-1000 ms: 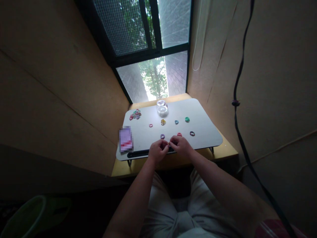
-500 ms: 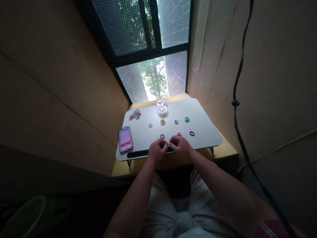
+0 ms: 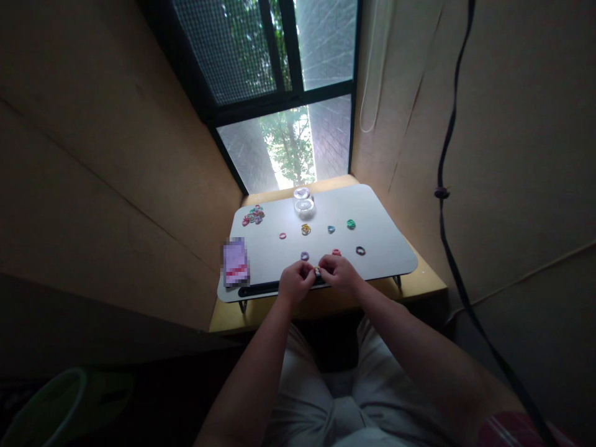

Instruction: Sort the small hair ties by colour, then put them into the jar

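Observation:
My left hand (image 3: 296, 282) and my right hand (image 3: 339, 273) meet at the near edge of a small white lap table (image 3: 386, 248). Their fingertips pinch a small elastic band (image 3: 317, 271) between them. Just beyond my fingers lie a purple band (image 3: 305, 256), a red band (image 3: 336, 252) and a dark band (image 3: 360, 251). Further back sit a pink band (image 3: 282, 236), a yellow band (image 3: 306, 230), a blue band (image 3: 331, 229) and a green band (image 3: 351, 224).
A heap of several coloured bands (image 3: 253, 215) lies at the table's far left corner. A clear round container (image 3: 304, 202) stands at the far edge. A blurred card (image 3: 235, 261) lies at the near left. A black cable (image 3: 447, 205) hangs down the right wall.
My hands have stayed at the near edge. The fingertips have drawn slightly closer round the small band between them.

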The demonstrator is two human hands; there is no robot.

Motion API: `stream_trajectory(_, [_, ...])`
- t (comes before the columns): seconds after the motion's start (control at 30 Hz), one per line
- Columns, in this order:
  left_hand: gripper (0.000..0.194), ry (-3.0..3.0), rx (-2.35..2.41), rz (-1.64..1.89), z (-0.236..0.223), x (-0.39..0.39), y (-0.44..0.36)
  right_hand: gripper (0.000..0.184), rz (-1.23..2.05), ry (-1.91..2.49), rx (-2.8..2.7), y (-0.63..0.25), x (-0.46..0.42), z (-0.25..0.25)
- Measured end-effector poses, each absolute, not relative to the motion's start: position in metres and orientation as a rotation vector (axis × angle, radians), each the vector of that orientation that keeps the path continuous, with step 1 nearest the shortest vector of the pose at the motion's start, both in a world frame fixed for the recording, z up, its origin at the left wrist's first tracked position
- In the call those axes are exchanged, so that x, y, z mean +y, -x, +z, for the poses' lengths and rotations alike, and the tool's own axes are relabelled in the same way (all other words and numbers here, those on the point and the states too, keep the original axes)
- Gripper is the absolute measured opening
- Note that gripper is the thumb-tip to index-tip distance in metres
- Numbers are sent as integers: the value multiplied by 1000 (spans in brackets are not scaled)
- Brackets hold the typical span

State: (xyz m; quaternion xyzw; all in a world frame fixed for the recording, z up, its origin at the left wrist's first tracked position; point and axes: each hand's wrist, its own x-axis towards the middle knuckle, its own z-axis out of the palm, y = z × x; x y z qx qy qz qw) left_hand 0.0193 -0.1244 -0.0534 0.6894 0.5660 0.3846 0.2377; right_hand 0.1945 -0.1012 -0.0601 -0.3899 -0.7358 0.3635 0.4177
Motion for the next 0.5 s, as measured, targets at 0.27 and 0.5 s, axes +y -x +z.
stream_trajectory(0.27, [14,-1853,1554,1069,-52,-125,-19,7,918,978,-1832,-195,-101,-61])
stream_trajectory(0.5, [14,-1859,1546,1057,-52,-125,-20,8,883,1008,-1813,-195,-100,-58])
